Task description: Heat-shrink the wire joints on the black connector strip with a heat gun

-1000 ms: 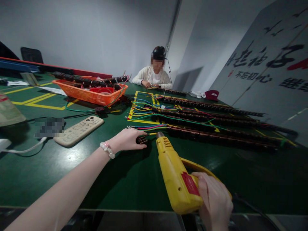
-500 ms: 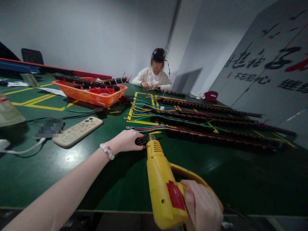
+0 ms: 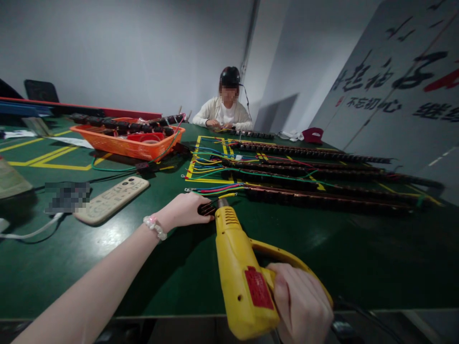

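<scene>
My right hand (image 3: 301, 301) is wrapped round the handle of a yellow heat gun (image 3: 238, 267), whose metal nozzle points away from me. Just left of the nozzle, my left hand (image 3: 188, 210) is closed on a small dark piece with copper-coloured strips (image 3: 207, 209). The nozzle hides part of that piece, and its exact kind is unclear. Beyond the hands lie several long dark bars (image 3: 322, 199) with coloured wires (image 3: 215, 189) coming from their left ends. Some wire ends carry metal ring lugs.
An orange basket (image 3: 125, 149) holding dark bars stands at the far left. A phone in a beige case (image 3: 113, 200) and a charging cable (image 3: 36, 234) lie nearer. Across the green table (image 3: 358, 263) sits a co-worker (image 3: 224, 112), near a dark red cap (image 3: 312, 135).
The whole view has shifted slightly. Both hands keep their holds, and the heat gun's nozzle stays close beside my left hand.
</scene>
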`<control>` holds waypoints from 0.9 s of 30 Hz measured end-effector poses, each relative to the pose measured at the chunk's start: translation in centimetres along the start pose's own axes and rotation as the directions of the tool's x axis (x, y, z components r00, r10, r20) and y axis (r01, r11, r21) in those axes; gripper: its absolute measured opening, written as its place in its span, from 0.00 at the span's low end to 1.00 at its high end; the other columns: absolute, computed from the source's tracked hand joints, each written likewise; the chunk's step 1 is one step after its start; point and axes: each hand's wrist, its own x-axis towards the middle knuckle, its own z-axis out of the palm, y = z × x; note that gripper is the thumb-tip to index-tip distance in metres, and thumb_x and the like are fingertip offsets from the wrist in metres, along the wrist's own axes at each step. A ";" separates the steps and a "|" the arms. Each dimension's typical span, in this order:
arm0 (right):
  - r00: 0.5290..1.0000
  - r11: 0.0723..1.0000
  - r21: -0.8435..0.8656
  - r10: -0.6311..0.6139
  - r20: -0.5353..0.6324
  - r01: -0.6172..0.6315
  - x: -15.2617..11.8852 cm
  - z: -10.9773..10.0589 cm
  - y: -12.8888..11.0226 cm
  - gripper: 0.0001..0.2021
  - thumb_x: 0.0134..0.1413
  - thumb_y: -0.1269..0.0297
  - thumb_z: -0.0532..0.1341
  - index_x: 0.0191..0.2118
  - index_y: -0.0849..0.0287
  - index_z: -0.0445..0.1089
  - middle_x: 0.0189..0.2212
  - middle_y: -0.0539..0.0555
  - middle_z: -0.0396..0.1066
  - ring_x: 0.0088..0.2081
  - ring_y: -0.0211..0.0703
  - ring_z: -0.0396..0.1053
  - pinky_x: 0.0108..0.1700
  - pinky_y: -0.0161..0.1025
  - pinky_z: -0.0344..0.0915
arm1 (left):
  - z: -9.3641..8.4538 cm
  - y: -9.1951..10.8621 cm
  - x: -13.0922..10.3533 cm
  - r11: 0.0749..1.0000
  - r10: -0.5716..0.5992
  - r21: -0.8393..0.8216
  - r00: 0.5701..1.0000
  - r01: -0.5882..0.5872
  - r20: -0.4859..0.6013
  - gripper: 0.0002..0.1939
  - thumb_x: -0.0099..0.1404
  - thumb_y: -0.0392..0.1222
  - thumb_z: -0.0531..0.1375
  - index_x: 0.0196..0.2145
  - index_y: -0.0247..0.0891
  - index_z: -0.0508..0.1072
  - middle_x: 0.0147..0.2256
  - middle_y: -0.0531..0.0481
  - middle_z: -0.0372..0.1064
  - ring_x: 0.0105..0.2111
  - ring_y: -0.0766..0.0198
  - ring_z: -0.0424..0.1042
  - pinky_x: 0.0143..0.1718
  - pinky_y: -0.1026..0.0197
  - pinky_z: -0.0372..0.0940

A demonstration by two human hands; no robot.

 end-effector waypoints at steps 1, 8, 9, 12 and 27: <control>1.000 1.000 0.011 0.003 0.002 -0.003 0.1 0.0 0.1 0.15 0.61 0.68 0.45 0.32 0.60 0.68 0.29 0.50 0.69 0.34 0.33 0.61 0.43 0.34 0.53 | -0.1 0.0 0.0 1.000 -0.001 0.007 1.000 0.001 0.001 0.17 0.60 0.57 0.53 0.30 0.40 0.67 0.30 0.54 0.69 0.29 0.66 0.67 0.25 0.65 0.48; 0.997 0.997 0.046 0.065 0.035 -0.066 0.9 -0.2 1.3 0.16 0.62 0.67 0.45 0.31 0.60 0.68 0.29 0.50 0.69 0.35 0.32 0.62 0.43 0.33 0.53 | -0.3 0.1 -0.2 0.998 -0.004 0.064 1.000 0.004 0.008 0.18 0.61 0.57 0.52 0.29 0.40 0.68 0.28 0.53 0.69 0.28 0.66 0.66 0.25 0.65 0.47; 0.996 0.996 0.040 0.075 0.048 -0.077 1.0 -0.2 1.6 0.17 0.62 0.66 0.45 0.30 0.60 0.68 0.29 0.50 0.69 0.34 0.33 0.61 0.43 0.34 0.53 | -0.4 0.1 -0.2 0.998 -0.005 0.065 1.000 0.005 0.010 0.18 0.61 0.57 0.51 0.29 0.40 0.68 0.28 0.53 0.69 0.28 0.66 0.66 0.25 0.65 0.47; 0.990 0.993 0.005 0.118 0.073 -0.119 1.3 -0.2 2.3 0.18 0.63 0.63 0.44 0.31 0.60 0.68 0.29 0.50 0.69 0.34 0.33 0.62 0.42 0.34 0.53 | -0.4 0.1 -0.2 0.998 0.005 0.067 1.000 -0.006 0.015 0.21 0.62 0.59 0.49 0.29 0.39 0.68 0.28 0.52 0.69 0.28 0.65 0.66 0.25 0.64 0.48; 0.989 0.985 -0.123 0.127 0.079 -0.117 1.1 -0.3 3.2 0.19 0.64 0.64 0.43 0.31 0.60 0.68 0.28 0.49 0.68 0.33 0.33 0.62 0.42 0.33 0.53 | 1.4 0.5 0.4 0.982 0.113 0.161 0.987 -0.094 -0.115 0.22 0.63 0.59 0.48 0.39 0.37 0.67 0.41 0.47 0.65 0.42 0.57 0.66 0.45 0.52 0.58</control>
